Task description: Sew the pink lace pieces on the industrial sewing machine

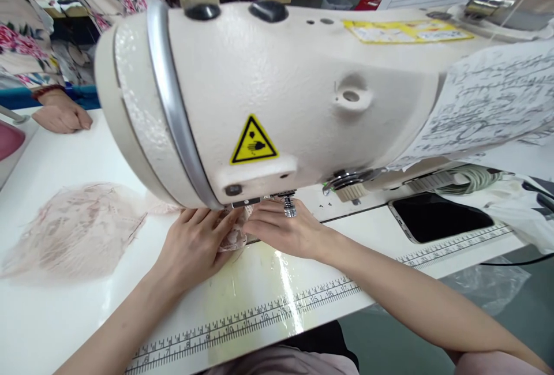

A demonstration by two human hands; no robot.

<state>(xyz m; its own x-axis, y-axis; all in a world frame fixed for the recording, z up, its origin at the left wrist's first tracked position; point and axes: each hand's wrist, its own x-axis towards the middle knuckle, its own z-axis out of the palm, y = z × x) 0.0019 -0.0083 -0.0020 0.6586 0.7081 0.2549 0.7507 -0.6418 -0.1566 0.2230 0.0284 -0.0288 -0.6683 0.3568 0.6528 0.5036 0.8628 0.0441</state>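
A piece of pale pink lace fabric lies on the sewing machine's bed, under the machine head. My left hand rests over its left side, the lace between thumb and forefinger; some fingertips are hidden behind the head. From the right, my right hand holds the lace's edge with its fingers bent together, close to the needle area. A small metal screw knob shows in front of that hand. The needle itself is hidden. More sheer pink fabric lies bunched at the left.
A printed ruler strip runs along the table's front edge. A phone lies at the right, near a coiled pale strap and white cloth. Handwritten paper covers the machine's right. Across the table rests another person's hand.
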